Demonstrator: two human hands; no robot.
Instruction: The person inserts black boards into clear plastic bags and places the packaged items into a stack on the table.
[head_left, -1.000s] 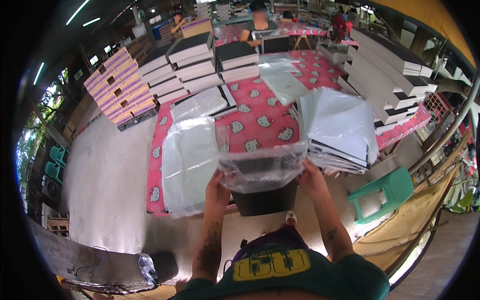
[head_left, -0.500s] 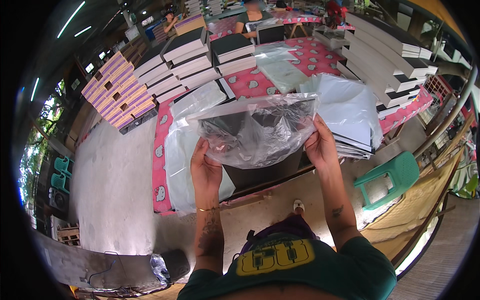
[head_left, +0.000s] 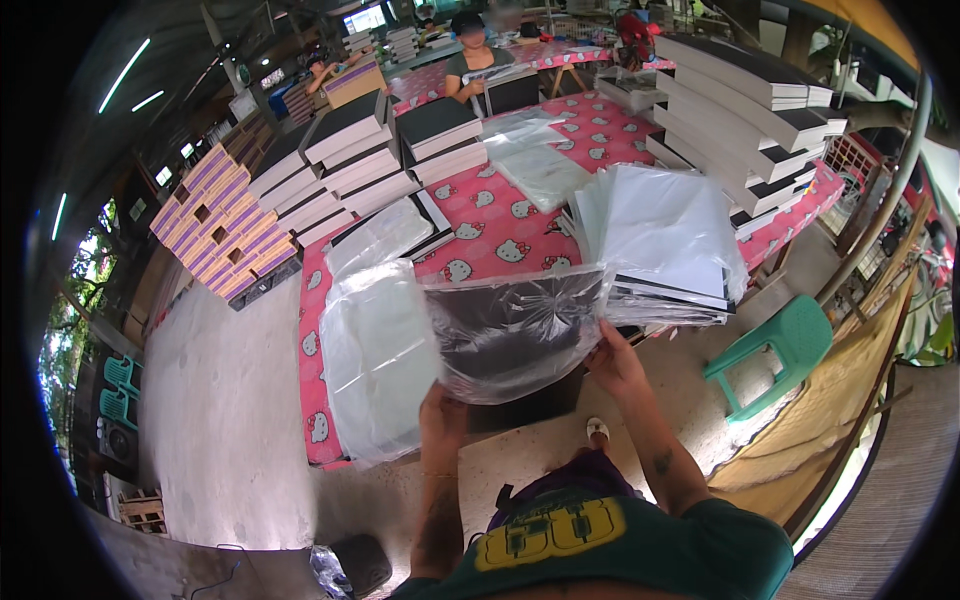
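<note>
Apart on bag (head_left: pixel 520 375): left hand (head_left: pixel 442 412), right hand (head_left: pixel 617 363)

We are holding the left hand (head_left: pixel 443 410) just below the frame's middle, its fingers curling inward, and the right hand (head_left: pixel 615 364) slightly higher, gripping between thumb and fingers. Our left forearm (head_left: pixel 439 500) is standing nearly upright; our right forearm (head_left: pixel 657 442) is slanting up toward the left.

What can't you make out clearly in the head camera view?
Head view: the upper surface of the black panel, veiled by glare on the clear plastic bag.
Head view: fingertips of the left hand, blurred at the bag's edge.
Head view: far co-worker's lower body, hidden behind the pink-covered table.
</note>
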